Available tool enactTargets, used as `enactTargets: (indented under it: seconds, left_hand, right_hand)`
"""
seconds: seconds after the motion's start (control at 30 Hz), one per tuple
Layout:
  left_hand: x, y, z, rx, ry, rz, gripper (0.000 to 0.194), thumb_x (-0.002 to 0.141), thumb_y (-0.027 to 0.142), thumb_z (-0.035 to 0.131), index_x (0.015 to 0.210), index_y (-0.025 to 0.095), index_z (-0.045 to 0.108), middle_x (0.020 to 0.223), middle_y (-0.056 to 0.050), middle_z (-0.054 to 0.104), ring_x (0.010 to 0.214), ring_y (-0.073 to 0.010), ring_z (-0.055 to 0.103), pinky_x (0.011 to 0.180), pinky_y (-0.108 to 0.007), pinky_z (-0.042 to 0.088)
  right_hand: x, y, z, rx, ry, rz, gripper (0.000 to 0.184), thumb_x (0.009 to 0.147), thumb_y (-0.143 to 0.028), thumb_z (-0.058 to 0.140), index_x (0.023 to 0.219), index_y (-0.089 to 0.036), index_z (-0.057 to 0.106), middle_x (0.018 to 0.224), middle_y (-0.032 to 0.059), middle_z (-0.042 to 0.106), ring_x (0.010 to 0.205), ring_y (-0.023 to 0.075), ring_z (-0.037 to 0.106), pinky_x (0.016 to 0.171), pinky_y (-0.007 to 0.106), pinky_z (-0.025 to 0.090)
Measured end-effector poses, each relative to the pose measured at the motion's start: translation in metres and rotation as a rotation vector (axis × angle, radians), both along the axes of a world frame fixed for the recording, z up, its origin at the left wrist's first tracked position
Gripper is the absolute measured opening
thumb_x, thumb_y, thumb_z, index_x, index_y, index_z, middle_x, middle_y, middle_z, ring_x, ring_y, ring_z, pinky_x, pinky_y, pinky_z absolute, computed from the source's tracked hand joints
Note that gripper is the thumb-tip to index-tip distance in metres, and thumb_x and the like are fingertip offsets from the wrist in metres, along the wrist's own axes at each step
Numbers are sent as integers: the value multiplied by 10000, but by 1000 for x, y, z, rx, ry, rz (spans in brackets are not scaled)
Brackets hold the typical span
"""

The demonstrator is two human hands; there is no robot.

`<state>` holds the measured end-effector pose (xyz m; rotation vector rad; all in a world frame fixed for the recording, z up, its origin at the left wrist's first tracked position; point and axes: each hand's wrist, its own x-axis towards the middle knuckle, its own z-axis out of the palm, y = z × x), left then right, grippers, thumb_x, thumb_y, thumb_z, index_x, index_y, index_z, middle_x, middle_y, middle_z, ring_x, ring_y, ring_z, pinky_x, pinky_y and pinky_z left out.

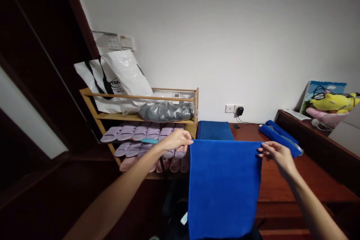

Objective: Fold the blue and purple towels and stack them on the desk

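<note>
A blue towel (225,187) hangs spread out in front of me, its top edge pulled straight between my two hands. My left hand (177,140) pinches the top left corner between thumb and fingers. At the top right corner, my right hand (277,153) grips the cloth the same way. A small white tag (184,218) sticks out from the towel's lower left edge. Behind it, a folded blue cloth (215,130) lies on the desk by the wall. Further right on the desk rests another blue cloth (278,137), loosely rolled or bunched.
A wooden rack (194,108) on the left holds several lilac slippers (132,131), a white bag (120,78) and a plastic-wrapped dark bundle (165,110). The reddish desk (306,180) extends right to a raised shelf with a yellow plush toy (332,102). A black plug (239,111) sits in the wall socket.
</note>
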<state>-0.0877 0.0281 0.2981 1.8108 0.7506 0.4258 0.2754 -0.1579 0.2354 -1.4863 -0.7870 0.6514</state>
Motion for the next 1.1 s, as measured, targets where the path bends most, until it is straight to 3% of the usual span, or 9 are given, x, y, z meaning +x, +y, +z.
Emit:
enactTargets:
  seconds: [0.13,0.27,0.4,0.5,0.63,0.73,0.83,0.93,1.1]
  left_hand:
    - [37,31,-58,-93,-24,200,327,687,378,753,719,163,508,498,-1,637,307,-78,481,368,-160,296]
    - [66,53,-100,-133,2,365,269,812,359,675,824,146,512,661,-30,671,409,-89,563,378,-157,313]
    - [84,72,-126,-174,63,458,253,913,344,550,1061,141,570,945,-41,638,723,-134,625,623,-288,531]
    - [95,86,-140,-181,90,495,310,907,343,558,1160,164,547,1117,-68,592,916,-190,609,774,-389,531]
    - [108,106,-158,-149,128,527,328,903,343,563,1179,170,538,1160,-76,577,962,-207,598,805,-412,521]
    - [117,116,-172,-83,168,537,337,903,352,562,1185,170,535,1167,-76,574,965,-208,597,809,-420,520]
    - [128,113,-189,47,208,526,383,914,282,531,1280,183,479,1266,-124,542,1127,-256,543,923,-438,454]
    - [139,95,-212,206,226,443,534,885,210,510,1401,209,371,1450,-131,388,1349,-263,319,1090,-406,270]
    - [148,73,-261,590,439,200,597,905,424,401,1461,251,265,1547,-35,165,1420,-231,73,1151,-464,53]
  right_hand:
    - [12,45,-53,9,79,-87,480,522,-532,770,761,-156,595,739,120,723,691,234,693,508,249,476]
    - [18,79,-91,8,101,-150,483,492,-552,752,733,-167,587,730,116,722,711,251,697,504,267,491]
    - [26,103,-117,-8,90,-184,466,493,-553,733,714,-166,598,712,121,722,713,269,697,498,282,495]
    - [33,119,-132,-21,61,-187,451,529,-565,696,732,-172,609,744,116,729,713,260,697,506,283,497]
    - [42,139,-147,-60,-13,-194,416,573,-574,647,740,-195,614,737,90,728,726,251,695,555,292,517]
    - [46,156,-157,-81,-91,-164,409,607,-579,611,787,-212,622,778,69,731,798,255,694,656,304,540]
    - [42,168,-172,-95,-189,-86,491,651,-575,569,991,-223,619,1014,66,715,1021,256,640,846,319,516]
    - [31,170,-195,-139,-300,16,598,645,-550,603,1165,-256,580,1216,60,635,1202,271,521,1019,378,406]
    - [19,159,-234,-337,-765,167,598,799,-577,430,1344,-333,446,1490,7,336,1398,233,208,1135,474,174]
